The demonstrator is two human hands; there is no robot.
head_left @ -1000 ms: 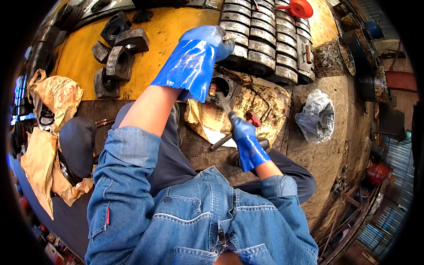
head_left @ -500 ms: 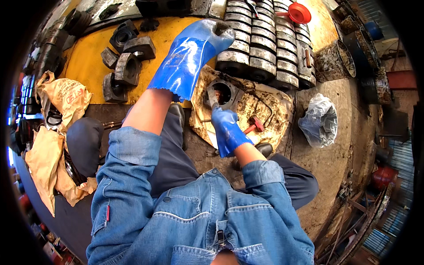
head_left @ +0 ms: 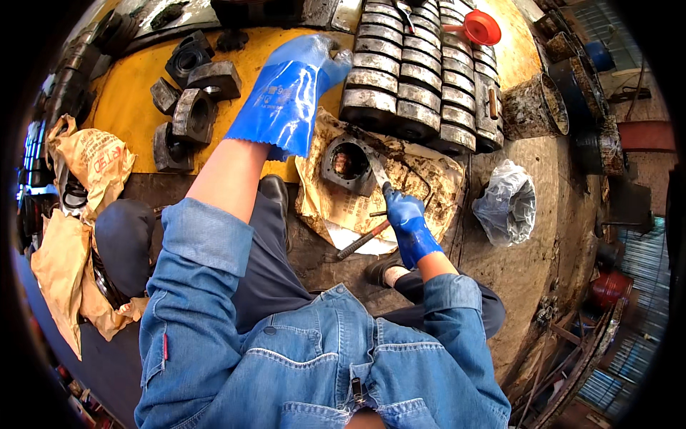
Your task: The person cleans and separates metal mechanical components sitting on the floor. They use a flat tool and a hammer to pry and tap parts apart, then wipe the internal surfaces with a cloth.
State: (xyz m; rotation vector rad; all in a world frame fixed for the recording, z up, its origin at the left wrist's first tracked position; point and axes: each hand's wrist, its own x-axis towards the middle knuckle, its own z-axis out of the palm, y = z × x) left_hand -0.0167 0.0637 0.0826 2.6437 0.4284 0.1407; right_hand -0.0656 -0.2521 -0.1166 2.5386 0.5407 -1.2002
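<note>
My right hand (head_left: pixel 406 214), in a blue rubber glove, is closed round the handle of a flat scraper (head_left: pixel 377 170). The blade lies along the right side of a dark metal block (head_left: pixel 330 163) with a round bore. This block rests on a stained brown paper sheet (head_left: pixel 321 204). Under my right hand sticks out a hammer's handle (head_left: pixel 357 242); its head is hidden. My left hand (head_left: pixel 311 61), gloved alike, is raised beside the stacked metal parts (head_left: pixel 369 100). Its fingers are curled, and what they hold, if anything, is hidden.
Several loose metal blocks (head_left: pixel 193 114) sit on the yellow surface (head_left: pixel 128 79) at left. A red ladle-like scoop (head_left: pixel 482 28) lies on the stacks. At right are a grimy bucket (head_left: pixel 532 107) and a clear plastic bag (head_left: pixel 504 204). Torn paper sacks (head_left: pixel 96 164) lie at far left.
The scraper has gone from the bore's left side to the block's right side, with my right hand moving right. My left hand appears slightly farther left; the whole view has shifted a little too.
</note>
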